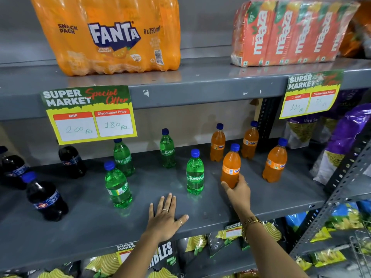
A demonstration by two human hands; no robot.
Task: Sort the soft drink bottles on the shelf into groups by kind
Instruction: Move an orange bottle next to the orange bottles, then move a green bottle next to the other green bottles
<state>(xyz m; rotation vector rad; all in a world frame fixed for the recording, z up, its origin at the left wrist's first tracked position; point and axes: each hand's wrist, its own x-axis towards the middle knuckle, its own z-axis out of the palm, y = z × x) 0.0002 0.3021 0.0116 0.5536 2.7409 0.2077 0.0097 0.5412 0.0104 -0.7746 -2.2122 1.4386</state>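
Observation:
On the grey middle shelf stand small bottles with blue caps. Dark cola bottles are at the left, one of them further back. Several green Sprite bottles fill the middle, one near the front. Orange Fanta bottles stand at the right, two at the back. My right hand grips the base of the front Fanta bottle. My left hand lies flat on the shelf, fingers spread, holding nothing.
Above, a Fanta multipack and Maaza cartons sit on the upper shelf. Price cards hang from its edge. Snack bags crowd the right, beside a perforated upright. Chip packets fill the shelf below.

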